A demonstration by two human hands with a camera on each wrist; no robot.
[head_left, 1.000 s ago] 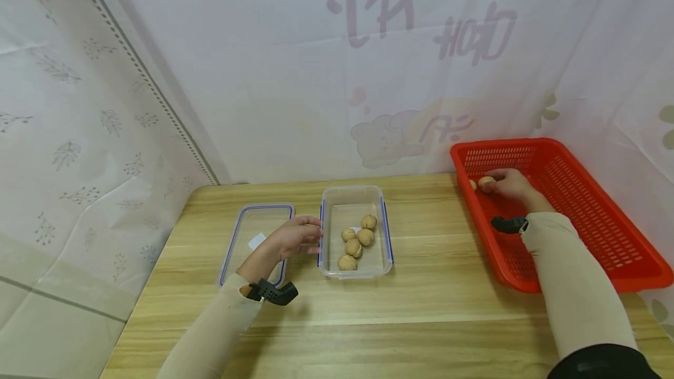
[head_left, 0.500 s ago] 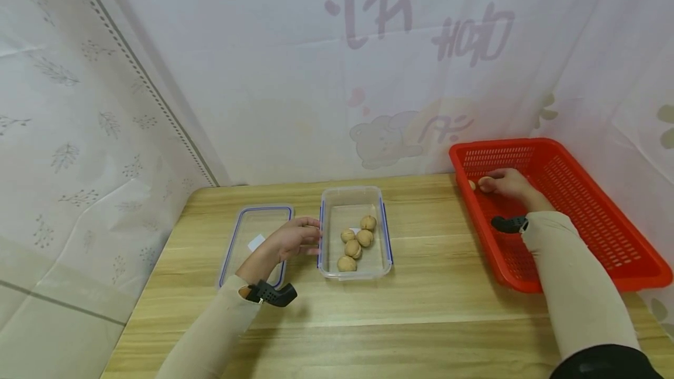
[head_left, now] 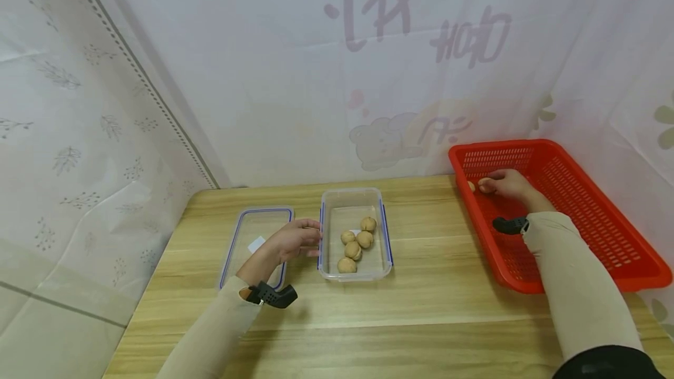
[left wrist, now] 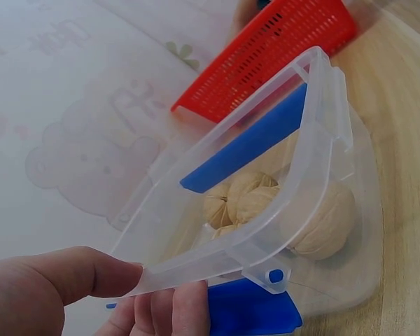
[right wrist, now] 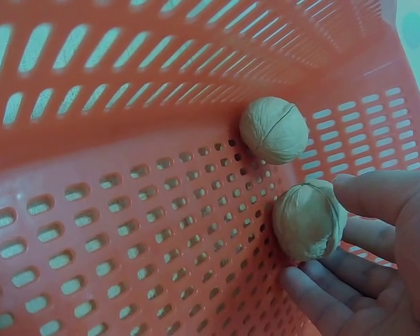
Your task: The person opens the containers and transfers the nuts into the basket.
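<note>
A clear plastic food container point(head_left: 337, 215) with blue side clips stands mid-table, several walnuts point(head_left: 353, 249) inside. My left hand point(head_left: 295, 238) pinches its left rim; in the left wrist view the thumb point(left wrist: 91, 273) lies on the rim and the fingers are outside, by a blue clip point(left wrist: 255, 308). Inside the red basket point(head_left: 489, 244), my right hand point(head_left: 511, 185) grips a walnut point(right wrist: 308, 220) between thumb and fingers, low near the perforated base. Another walnut point(right wrist: 274, 130) lies just beyond it in the corner, apart from the fingers.
A clear lid point(head_left: 263, 210) with a blue seal lies left of the container, partly under the left forearm. Wooden tabletop point(head_left: 421, 303) stretches between container and basket. Printed curtains point(head_left: 284, 104) hang behind and at both sides.
My right thumb covers more of the walnut in the basket than a second ago. The left hand stays at the container's rim.
</note>
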